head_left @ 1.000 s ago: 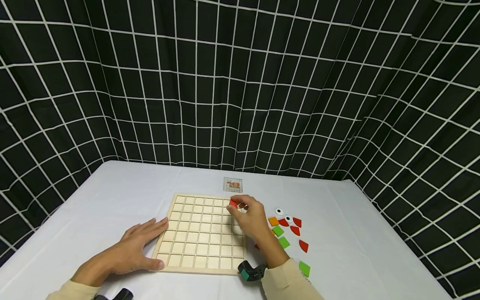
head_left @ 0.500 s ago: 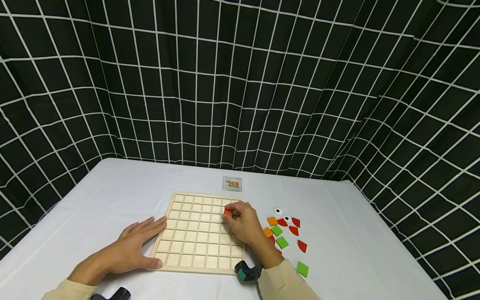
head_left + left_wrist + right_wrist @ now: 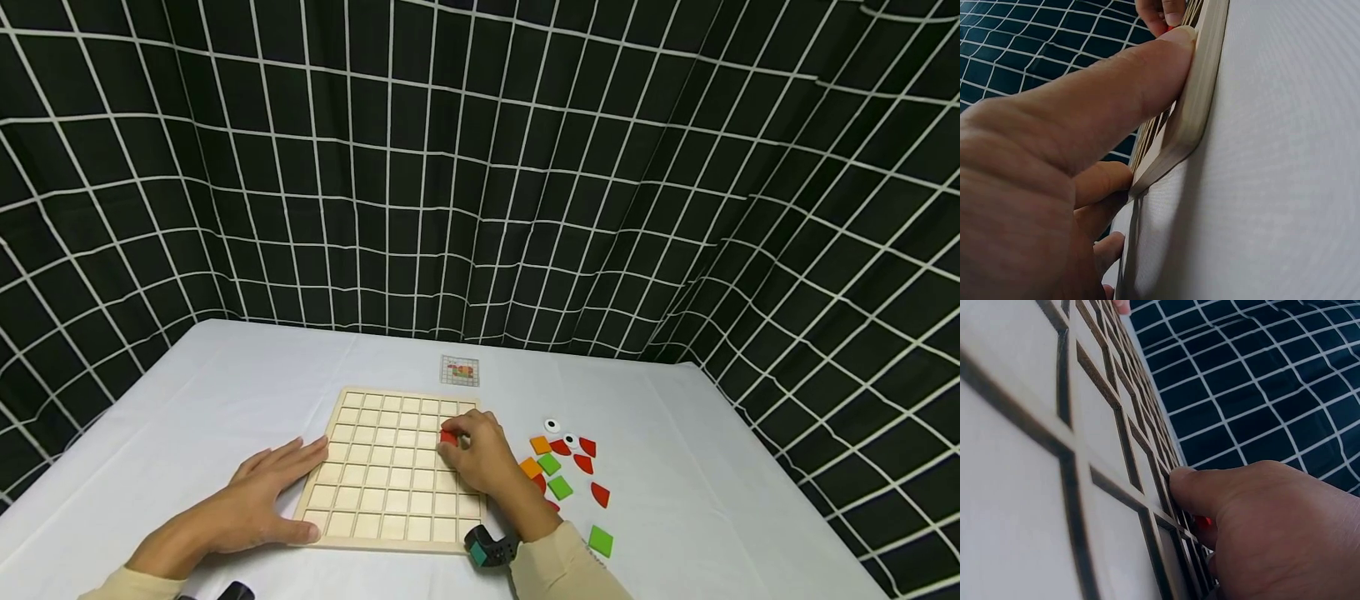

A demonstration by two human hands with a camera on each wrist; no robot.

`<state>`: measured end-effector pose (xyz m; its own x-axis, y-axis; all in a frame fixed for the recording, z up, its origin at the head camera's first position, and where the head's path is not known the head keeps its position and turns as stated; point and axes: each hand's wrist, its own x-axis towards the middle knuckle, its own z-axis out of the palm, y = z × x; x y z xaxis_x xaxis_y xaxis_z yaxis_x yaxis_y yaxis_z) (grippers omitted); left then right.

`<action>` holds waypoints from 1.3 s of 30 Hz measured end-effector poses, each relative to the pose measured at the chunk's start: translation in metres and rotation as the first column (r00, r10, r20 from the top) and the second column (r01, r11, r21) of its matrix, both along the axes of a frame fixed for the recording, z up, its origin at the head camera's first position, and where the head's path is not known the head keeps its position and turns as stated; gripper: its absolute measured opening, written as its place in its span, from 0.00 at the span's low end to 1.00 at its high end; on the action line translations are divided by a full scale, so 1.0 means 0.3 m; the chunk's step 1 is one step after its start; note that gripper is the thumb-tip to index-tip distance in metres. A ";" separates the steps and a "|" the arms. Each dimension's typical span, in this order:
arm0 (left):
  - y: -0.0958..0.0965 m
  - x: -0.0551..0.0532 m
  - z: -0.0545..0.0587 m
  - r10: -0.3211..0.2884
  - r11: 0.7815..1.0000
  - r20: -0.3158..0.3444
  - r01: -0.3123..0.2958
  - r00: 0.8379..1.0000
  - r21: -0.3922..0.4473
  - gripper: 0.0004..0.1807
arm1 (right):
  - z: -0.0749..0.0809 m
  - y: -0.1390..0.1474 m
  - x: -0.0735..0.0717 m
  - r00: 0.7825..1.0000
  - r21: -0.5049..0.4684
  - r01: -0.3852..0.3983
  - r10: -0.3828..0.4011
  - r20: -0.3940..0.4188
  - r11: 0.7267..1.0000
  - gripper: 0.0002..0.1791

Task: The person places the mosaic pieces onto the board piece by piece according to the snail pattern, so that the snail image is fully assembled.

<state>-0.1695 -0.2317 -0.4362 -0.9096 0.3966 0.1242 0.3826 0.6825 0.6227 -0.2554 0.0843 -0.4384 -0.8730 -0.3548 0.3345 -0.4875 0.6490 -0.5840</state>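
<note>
A wooden grid board (image 3: 386,477) with square recesses lies on the white table. My right hand (image 3: 482,454) is over its right part and pinches a red tile (image 3: 448,437) between thumb and fingers, low at a recess. In the right wrist view the thumb (image 3: 1194,487) touches the grid, and only a sliver of the red tile (image 3: 1202,521) shows behind it. My left hand (image 3: 255,502) rests along the board's left edge with fingers spread. Its thumb (image 3: 1147,72) presses on the frame near a corner in the left wrist view.
Right of the board lie loose pieces: white eye discs (image 3: 552,425), orange squares (image 3: 541,445), green squares (image 3: 559,487) and red quarter-round pieces (image 3: 600,494). A small picture card (image 3: 460,371) lies behind the board. A black gridded curtain (image 3: 465,183) surrounds the table.
My right hand has carried the red tile from the board's far right corner toward me and slightly left, down to a recess. The left hand stays at the board's edge.
</note>
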 end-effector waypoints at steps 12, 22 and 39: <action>0.001 0.005 -0.006 0.014 1.000 0.008 -0.014 1.000 0.022 0.54 | 0.016 0.000 0.007 1.000 -0.026 -0.009 0.008 -0.027 1.000 0.13; 0.004 0.009 -0.019 0.015 0.999 0.006 -0.016 1.000 0.028 0.55 | 0.173 0.044 0.062 0.998 -0.090 0.028 -0.034 -0.062 0.996 0.16; 0.004 0.000 -0.003 0.014 1.000 0.011 -0.014 1.000 0.006 0.56 | 0.339 0.281 0.193 0.968 -0.126 0.114 -0.138 -0.208 0.985 0.18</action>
